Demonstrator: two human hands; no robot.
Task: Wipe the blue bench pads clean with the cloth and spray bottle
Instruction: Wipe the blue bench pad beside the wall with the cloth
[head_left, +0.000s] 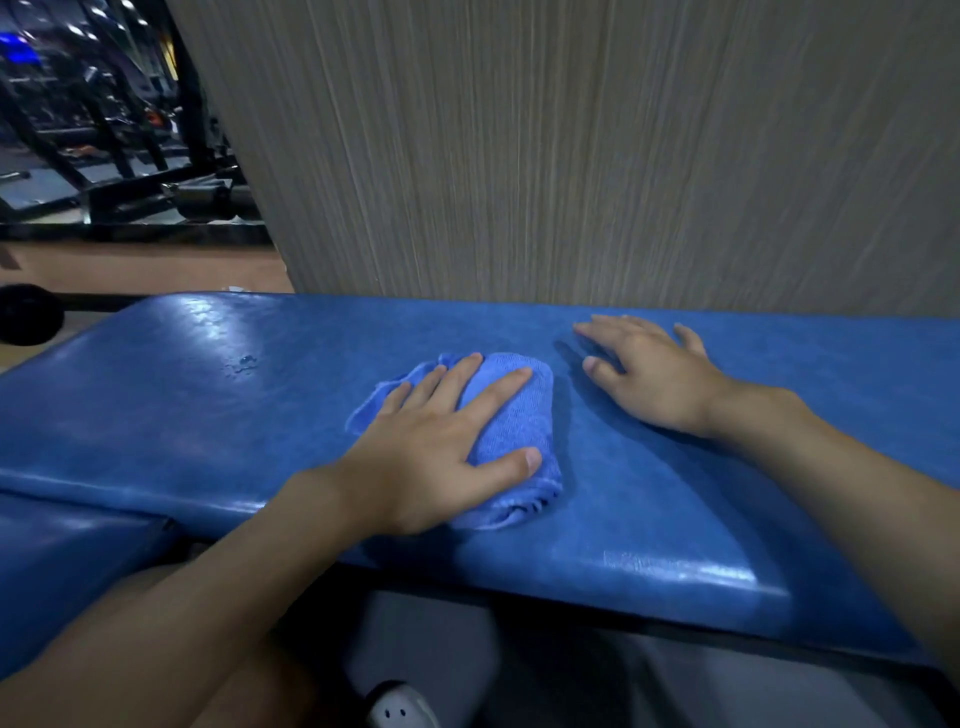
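Blue pad (208, 426) fills the foreground — at its middle the left hand (431, 457) presses a folded cloth (514, 421), fingers straight and spread; just beside, the right hand (649, 374) lies flat, fingers apart — wall (571, 156) behind

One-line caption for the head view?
Left hand presses a bunched blue cloth onto the glossy blue bench pad; right hand rests flat beside it.

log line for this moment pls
phase: wipe | left hand: flat on cloth | right hand: flat on bench pad | spray bottle: not in view
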